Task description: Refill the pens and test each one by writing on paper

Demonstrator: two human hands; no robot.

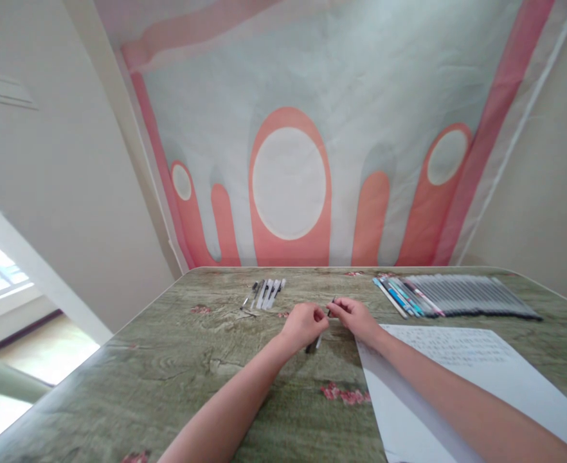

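Near the middle of the table (pixel 177 360), my left hand (pixel 306 323) is closed in a pinch, its fingertips turned towards the right hand. Whatever it holds is mostly hidden. My right hand (pixel 355 315) pinches a small dark pen part (pixel 331 307) that shows between thumb and forefinger, close to the left fingertips. Just below the left hand a dark and whitish pen piece (pixel 314 343) shows; I cannot tell whether it lies on the table or is held. Left of the hands lie several pens with clear parts (pixel 268 294) and small dark parts.
At the right lies a long row of clear pen barrels (pixel 471 297), with several coloured pens (pixel 402 297) at its left end. A sheet of paper with handwriting (pixel 457 379) lies under my right forearm. Behind the table hangs a pink and grey backdrop (pixel 288 186).
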